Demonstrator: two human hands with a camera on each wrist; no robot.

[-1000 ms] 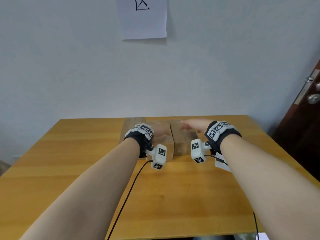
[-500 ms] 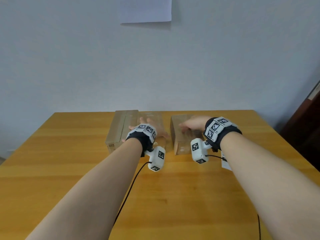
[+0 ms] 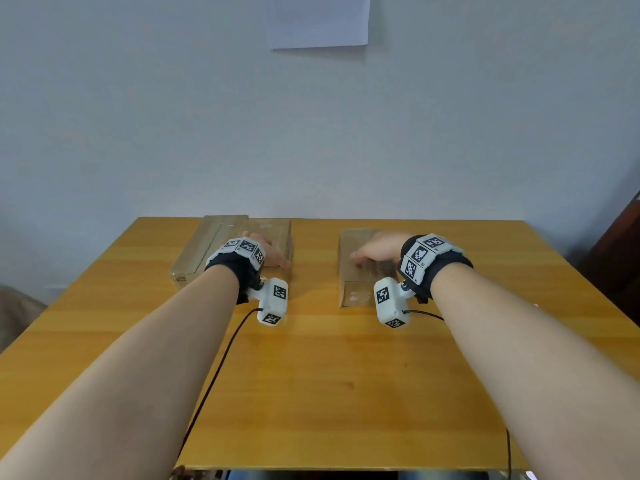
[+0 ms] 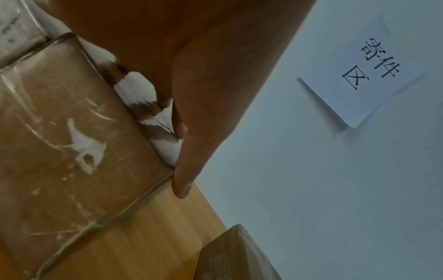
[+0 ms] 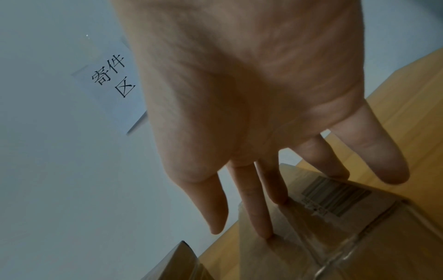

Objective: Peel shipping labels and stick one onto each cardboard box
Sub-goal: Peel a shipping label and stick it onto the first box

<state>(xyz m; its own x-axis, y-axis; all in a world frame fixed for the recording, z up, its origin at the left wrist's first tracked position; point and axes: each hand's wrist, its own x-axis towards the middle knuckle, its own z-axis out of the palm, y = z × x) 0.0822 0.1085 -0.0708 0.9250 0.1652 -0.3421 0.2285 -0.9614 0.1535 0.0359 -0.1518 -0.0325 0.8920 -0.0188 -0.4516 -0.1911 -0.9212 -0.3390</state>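
On the table [image 3: 346, 393], each flat hand lies on its own box: left hand [image 3: 268, 252] on left box [image 3: 207, 247], right hand [image 3: 379, 251] on right box [image 3: 353, 271]. Both grips are wide and hold nothing. No loose label shows.

In front of you is a wooden table [image 3: 329, 393] with a warm yellow-orange top, its far edge against a pale wall. Two cardboard boxes wrapped in clear tape lie on it near that far edge, well apart, with bare wood between them. The left box [image 3: 204, 247] is wider and flatter; the right box [image 3: 356, 289] is narrower. A thin black cable [image 3: 221, 368] trails across the tabletop toward the near edge.
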